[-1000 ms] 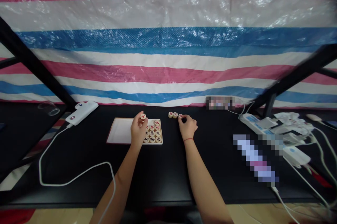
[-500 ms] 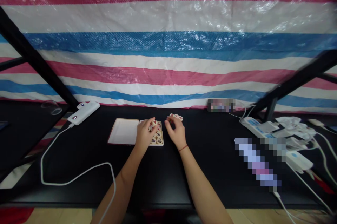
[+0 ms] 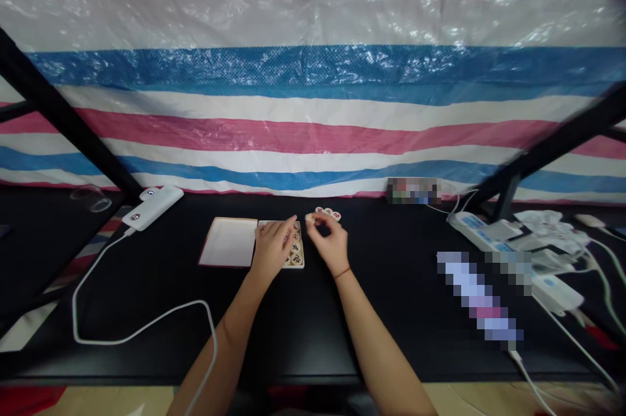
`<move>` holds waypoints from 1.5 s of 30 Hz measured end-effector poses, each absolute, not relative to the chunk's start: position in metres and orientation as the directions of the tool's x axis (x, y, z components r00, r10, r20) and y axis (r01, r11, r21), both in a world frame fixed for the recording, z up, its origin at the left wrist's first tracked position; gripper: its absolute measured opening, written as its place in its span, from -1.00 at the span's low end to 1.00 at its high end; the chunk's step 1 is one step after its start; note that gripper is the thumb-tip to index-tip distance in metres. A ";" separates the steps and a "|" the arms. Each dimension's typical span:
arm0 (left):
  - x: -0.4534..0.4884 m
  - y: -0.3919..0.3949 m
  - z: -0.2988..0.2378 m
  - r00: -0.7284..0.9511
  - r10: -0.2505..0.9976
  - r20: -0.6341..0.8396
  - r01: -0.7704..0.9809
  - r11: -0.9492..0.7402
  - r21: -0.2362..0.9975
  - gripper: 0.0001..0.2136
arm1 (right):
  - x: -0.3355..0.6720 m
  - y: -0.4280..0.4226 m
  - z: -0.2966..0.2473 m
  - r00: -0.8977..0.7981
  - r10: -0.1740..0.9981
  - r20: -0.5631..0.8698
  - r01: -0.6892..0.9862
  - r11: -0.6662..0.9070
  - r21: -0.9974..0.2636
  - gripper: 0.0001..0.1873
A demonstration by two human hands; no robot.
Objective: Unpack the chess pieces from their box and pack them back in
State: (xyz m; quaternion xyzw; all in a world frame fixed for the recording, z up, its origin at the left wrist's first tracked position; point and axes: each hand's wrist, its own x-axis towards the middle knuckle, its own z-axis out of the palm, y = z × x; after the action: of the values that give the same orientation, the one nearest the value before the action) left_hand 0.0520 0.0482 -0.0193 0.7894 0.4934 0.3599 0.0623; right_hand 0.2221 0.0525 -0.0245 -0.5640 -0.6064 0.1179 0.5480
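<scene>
My left hand [image 3: 272,243] is over the open box [image 3: 301,265] of Chinese chess pieces, its fingers stretched out and hiding part of the contents. Round pale pieces with red or black characters show along the box's right side, such as a black-marked chess piece [image 3: 296,259]. Just right of the box, my right hand [image 3: 331,243] pinches one chess piece [image 3: 310,218] between thumb and fingertips. Behind that hand, several red-marked chess pieces [image 3: 328,212] lie in a row on the black table. The box lid [image 3: 229,242] rests at the left, its white inside facing up.
A white power bank [image 3: 154,207] with a long white cable [image 3: 141,336] lies at the left. On the right are a power strip [image 3: 469,227] with plugs and cables, and a blurred-out device [image 3: 479,302]. A striped plastic sheet [image 3: 303,129] hangs behind the table [image 3: 391,318].
A chess piece seen earlier at my left fingertips is no longer there, and those fingers have straightened. My right thumb and fingers have closed on a piece.
</scene>
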 end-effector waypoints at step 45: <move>0.051 0.047 -0.016 0.032 0.926 0.376 0.852 -0.222 0.475 -0.78 | 0.272 0.072 -0.046 0.456 0.797 0.396 0.803 -0.177 -0.570 -0.69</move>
State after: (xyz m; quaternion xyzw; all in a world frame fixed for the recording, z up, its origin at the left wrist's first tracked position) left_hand 0.0514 0.0469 -0.0158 0.7158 0.6208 0.3142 0.0591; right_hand 0.2723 0.0721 -0.0464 -0.7670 -0.5214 -0.0037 0.3740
